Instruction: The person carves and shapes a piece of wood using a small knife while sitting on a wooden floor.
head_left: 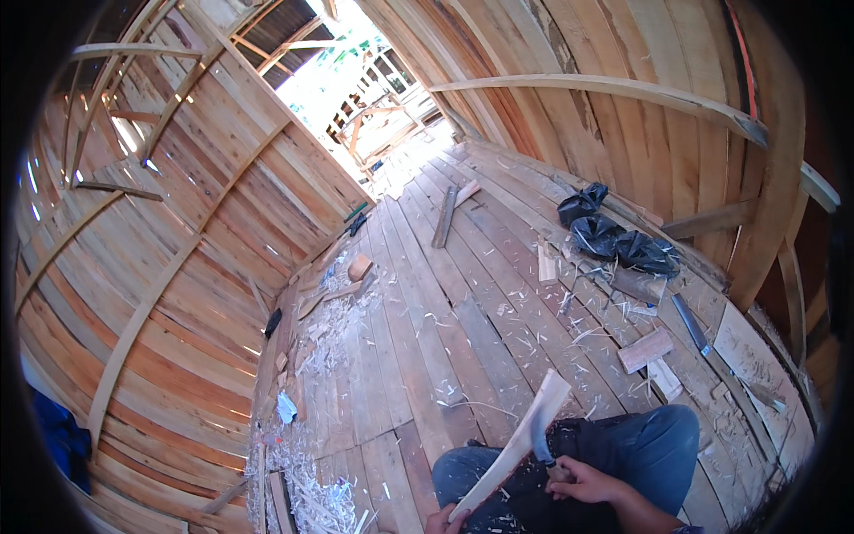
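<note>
My left hand, at the lower edge, is closed round the near end of a long pale wooden strip. The strip slants up and to the right across my lap, widening toward its far end. My right hand grips the short handle of a knife with a grey, slightly curved blade. That blade lies against the right side of the strip, near its upper part. Beneath both are my legs in blue trousers with dark cloth between them. The fingertips of my left hand are partly cut off by the picture's edge.
Wood shavings cover the plank floor at left. Black plastic bags, a long flat blade and wood blocks lie at right. Loose boards lie ahead, toward a bright doorway between plank walls.
</note>
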Motion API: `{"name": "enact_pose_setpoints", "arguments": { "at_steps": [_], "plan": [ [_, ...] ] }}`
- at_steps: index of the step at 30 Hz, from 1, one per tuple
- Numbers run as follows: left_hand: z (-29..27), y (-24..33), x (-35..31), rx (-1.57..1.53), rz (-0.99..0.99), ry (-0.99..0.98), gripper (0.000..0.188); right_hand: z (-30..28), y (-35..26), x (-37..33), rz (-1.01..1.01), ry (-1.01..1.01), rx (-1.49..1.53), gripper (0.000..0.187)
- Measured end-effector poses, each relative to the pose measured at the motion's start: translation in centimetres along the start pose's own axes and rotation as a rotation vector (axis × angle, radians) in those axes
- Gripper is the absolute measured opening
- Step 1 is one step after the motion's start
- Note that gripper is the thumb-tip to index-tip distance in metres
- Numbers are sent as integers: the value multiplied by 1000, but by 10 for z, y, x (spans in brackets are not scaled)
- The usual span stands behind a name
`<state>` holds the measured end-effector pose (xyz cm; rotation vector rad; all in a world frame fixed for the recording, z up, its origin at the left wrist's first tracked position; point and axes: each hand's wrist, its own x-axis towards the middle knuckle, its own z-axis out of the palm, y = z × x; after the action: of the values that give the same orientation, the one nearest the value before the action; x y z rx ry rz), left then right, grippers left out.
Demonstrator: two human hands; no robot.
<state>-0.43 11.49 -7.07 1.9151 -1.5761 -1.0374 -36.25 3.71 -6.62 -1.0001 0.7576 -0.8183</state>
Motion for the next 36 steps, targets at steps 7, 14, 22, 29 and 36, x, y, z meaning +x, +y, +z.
{"name": "enact_pose_setpoints", "arguments": {
  "at_steps": [7,14,22,29,36],
  "plan": [
    [-10,24,10,101,-68,-95,29,-14,-20,21,-23,531,-178,24],
    [-17,58,12,-6,-127,-182,28,-22,-14,28,-50,422,-357,26],
    [-29,65,18,-7,-88,-167,21,2,-41,25,3,423,-494,23],
    [-17,67,21,-122,-88,-178,20,7,-27,19,97,278,-651,21],
    [-17,62,20,-103,-92,-179,22,16,-22,17,-9,246,-740,21]
  ]
}}
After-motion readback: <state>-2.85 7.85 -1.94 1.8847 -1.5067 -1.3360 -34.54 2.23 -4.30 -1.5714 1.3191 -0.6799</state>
